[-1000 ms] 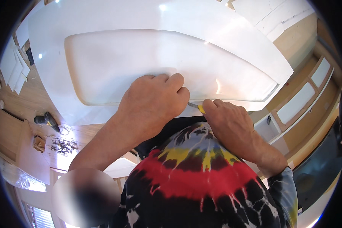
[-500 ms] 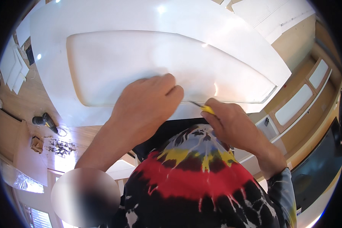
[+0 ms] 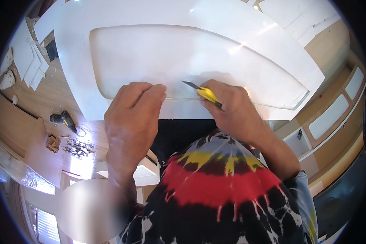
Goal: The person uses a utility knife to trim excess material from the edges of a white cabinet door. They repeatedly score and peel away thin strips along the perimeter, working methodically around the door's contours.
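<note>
Knife [image 3: 202, 91] is gripped in right hand [image 3: 232, 107]; left hand [image 3: 132, 112] is pressed flat on clear sheet [image 3: 183, 61] edge. Fingers could be nicked if blade slips.

Your left hand [image 3: 132, 112] lies palm down with its fingers [image 3: 150, 91] held together and stretched forward, the wrist straight and the forearm running back toward the lower left. Your right hand [image 3: 232, 107] is curled into a closed grip, knuckles up, thumb side turned to the left. Its forearm slants down and to the right, and both hands sit near each other at about the same height.
</note>
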`<action>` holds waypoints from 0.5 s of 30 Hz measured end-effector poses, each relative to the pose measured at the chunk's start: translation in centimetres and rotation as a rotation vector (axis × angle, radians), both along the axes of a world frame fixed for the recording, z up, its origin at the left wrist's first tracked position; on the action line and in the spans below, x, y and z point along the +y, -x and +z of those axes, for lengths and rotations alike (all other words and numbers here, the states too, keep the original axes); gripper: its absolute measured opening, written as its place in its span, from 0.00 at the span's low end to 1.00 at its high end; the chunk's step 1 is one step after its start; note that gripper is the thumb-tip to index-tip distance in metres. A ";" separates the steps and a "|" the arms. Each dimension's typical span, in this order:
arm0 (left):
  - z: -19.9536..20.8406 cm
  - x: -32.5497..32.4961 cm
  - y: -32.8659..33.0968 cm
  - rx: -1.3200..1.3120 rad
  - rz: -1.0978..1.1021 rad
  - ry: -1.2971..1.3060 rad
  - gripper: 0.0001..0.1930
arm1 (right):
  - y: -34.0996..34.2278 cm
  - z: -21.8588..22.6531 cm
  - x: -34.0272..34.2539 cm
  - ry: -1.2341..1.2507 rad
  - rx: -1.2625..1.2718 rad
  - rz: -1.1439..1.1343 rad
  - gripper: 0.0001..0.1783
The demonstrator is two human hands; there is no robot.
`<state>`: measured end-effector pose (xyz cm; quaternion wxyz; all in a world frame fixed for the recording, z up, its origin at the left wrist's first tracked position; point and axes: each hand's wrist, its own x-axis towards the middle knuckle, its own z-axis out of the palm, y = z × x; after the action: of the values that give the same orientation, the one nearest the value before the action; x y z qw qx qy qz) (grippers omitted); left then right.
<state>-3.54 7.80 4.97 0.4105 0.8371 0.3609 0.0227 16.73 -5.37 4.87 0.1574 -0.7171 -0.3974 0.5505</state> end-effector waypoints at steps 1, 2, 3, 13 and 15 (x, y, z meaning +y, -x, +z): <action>0.0 -0.1 -0.2 -0.003 -0.055 0.000 0.09 | -0.3 0.0 0.1 0.008 0.019 -0.038 0.09; 0.1 -0.4 -0.6 0.002 -0.103 -0.004 0.10 | -0.4 0.0 0.2 0.014 0.045 -0.068 0.08; 0.2 -0.6 -1.0 0.005 -0.151 -0.006 0.10 | -0.4 0.1 0.1 0.006 0.061 -0.098 0.08; -2.3 -2.0 -2.4 0.014 -0.393 0.008 0.06 | 0.0 -0.3 -1.4 -0.026 0.086 -0.230 0.10; -2.3 -0.8 -2.9 -0.014 -0.405 0.073 0.07 | -0.2 -0.2 -1.4 -0.019 0.060 -0.259 0.11</action>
<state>-0.67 7.04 2.72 0.4391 0.8770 0.1830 -0.0676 16.90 -6.78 4.69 0.2458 -0.7441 -0.3019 0.5429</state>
